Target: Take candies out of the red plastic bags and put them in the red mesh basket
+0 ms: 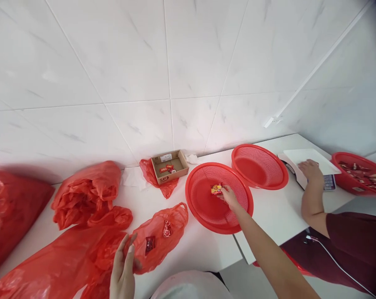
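My right hand pinches a small red-and-yellow candy packet over the nearer red mesh basket. Beneath it, the basket's floor shows bare red plastic. My left hand has its fingers apart and holds nothing, close to the left edge of a flattened red plastic bag. Two wrapped candies lie on that bag: a dark red one and a red-and-white patterned one.
Behind is a small cardboard box with several packets. Full red bags crowd the left. A second red basket adjoins the first. On the right, a co-worker's hand rests on a white scale, beside a candy-filled basket.
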`<state>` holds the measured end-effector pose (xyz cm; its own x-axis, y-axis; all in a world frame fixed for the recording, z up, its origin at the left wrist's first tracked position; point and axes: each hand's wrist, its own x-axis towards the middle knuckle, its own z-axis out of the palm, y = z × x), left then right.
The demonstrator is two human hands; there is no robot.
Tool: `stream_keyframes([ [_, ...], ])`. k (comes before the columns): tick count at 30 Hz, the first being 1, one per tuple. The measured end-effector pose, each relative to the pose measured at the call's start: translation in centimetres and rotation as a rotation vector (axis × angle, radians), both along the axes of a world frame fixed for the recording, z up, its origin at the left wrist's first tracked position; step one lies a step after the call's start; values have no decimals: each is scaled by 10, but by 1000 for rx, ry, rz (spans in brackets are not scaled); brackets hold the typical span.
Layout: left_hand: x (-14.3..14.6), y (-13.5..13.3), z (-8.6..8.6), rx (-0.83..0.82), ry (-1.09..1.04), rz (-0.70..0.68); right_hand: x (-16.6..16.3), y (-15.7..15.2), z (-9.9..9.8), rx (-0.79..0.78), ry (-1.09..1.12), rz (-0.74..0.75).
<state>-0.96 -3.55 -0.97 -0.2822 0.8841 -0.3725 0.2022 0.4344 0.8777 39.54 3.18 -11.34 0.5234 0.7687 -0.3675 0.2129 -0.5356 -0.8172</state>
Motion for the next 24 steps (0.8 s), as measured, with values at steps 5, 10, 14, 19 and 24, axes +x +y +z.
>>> stream_keyframes([
  [5, -1, -4, 1, 31, 12, -11, -39, -16, 32, 250, 597, -34],
  [10, 1, -7, 2, 65, -67, 11, -108, -26, 70, 324, 994, 64],
  [14, 4, -11, 3, 126, -97, 23, -184, -27, 60, 235, 912, 396],
  [19, 6, -17, 3, 187, -121, 12, -268, -31, 13, 96, 498, 612],
  [24, 2, -19, 3, 262, -132, 16, -262, -33, 23, 141, 448, 626],
])
